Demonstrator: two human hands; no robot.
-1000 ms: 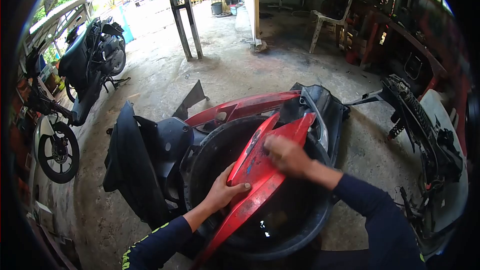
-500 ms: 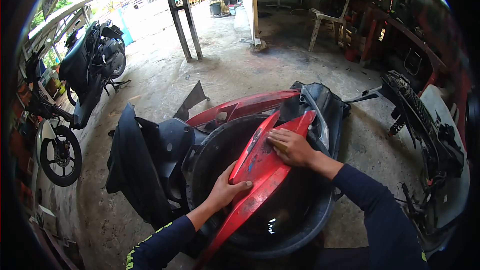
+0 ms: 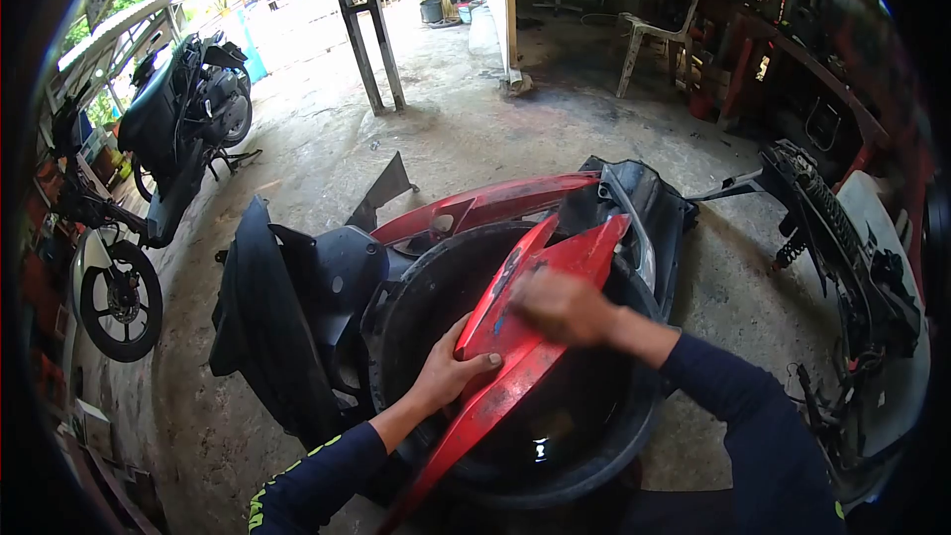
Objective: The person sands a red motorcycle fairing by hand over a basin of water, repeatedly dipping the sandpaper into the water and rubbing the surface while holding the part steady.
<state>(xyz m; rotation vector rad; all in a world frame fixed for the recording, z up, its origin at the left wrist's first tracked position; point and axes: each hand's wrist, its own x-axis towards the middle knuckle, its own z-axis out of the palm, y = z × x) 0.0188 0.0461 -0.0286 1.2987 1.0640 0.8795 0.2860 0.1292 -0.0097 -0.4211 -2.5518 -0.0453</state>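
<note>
A red motorcycle fairing panel (image 3: pixel 515 386) lies slanted across a round black tub (image 3: pixel 634 436) with dark water in it. My left hand (image 3: pixel 451 372) grips the panel's left edge, thumb on top and fingers round the side. Against the upper face of the panel, my right hand (image 3: pixel 560 307) is blurred by motion, its fingers bent over a small piece I cannot make out. Scuffs and a small blue mark show on the red surface between the hands.
Black plastic body panels (image 3: pixel 272 307) lean at the tub's left. Behind it lie another red panel (image 3: pixel 495 200) and a dark part with a grey rail (image 3: pixel 634 218). A motorcycle frame (image 3: pixel 842 258) stands at right, a scooter (image 3: pixel 178 129) at left, a chair (image 3: pixel 664 35) behind.
My right hand has slid left and slightly down along the panel, from flat fingers to a blurred, bent shape. My left hand keeps its grip, and the view has shifted slightly.
</note>
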